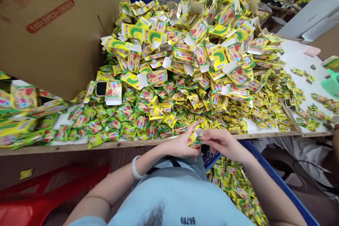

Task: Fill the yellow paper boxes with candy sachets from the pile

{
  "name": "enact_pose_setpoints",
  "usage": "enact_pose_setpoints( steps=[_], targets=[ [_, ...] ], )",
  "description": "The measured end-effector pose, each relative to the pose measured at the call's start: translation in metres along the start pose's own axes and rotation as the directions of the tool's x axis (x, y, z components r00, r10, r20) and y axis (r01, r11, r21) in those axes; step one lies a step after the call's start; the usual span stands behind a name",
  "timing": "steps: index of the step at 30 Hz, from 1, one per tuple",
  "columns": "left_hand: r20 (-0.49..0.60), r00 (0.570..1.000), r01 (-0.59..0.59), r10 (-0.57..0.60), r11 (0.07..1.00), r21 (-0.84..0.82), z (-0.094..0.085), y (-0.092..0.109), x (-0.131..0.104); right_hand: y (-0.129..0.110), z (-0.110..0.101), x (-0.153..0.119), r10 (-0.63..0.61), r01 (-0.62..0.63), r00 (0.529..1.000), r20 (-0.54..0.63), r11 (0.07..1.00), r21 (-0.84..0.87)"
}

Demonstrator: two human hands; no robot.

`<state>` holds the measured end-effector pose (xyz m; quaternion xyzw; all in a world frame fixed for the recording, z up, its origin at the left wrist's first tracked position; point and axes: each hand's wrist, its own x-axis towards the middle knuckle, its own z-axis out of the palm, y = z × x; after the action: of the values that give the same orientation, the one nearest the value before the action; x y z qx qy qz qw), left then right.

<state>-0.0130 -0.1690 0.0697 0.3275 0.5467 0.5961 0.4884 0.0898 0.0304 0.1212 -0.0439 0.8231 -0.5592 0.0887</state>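
Bright, diffuse light washed the tabletop nearly white at its right end, while the floor beneath lay dim. The cardboard box darkened toward its bottom; wide-angle distortion stretched the margins, and the fingers looked slightly soft.

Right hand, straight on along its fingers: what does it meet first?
Probably the carton in the left hand; the right hand is already at its open end, though depth there is hard to judge.
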Motion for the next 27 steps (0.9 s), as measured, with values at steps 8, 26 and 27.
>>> enact_pose_setpoints(
  steps=[8, 26, 27],
  targets=[
    [0.047, 0.998, -0.054, 0.039, 0.930, 0.362, 0.029, -0.006, 0.015, 0.017, -0.015, -0.046, 0.048, -0.065, 0.982, -0.184, 0.994, -0.086],
    [-0.296, 0.733, -0.017, 0.612, 0.451, 0.892, -0.063, -0.027, -0.011, 0.060, 0.069, 0.067, -0.062, -0.167, 0.924, -0.377, 0.823, -0.544],
    [-0.357, 0.698, -0.054, 0.620, 0.543, 0.838, -0.061, -0.025, -0.010, 0.064, 0.076, 0.070, -0.053, -0.166, 0.926, -0.375, 0.833, -0.528]
  ],
)
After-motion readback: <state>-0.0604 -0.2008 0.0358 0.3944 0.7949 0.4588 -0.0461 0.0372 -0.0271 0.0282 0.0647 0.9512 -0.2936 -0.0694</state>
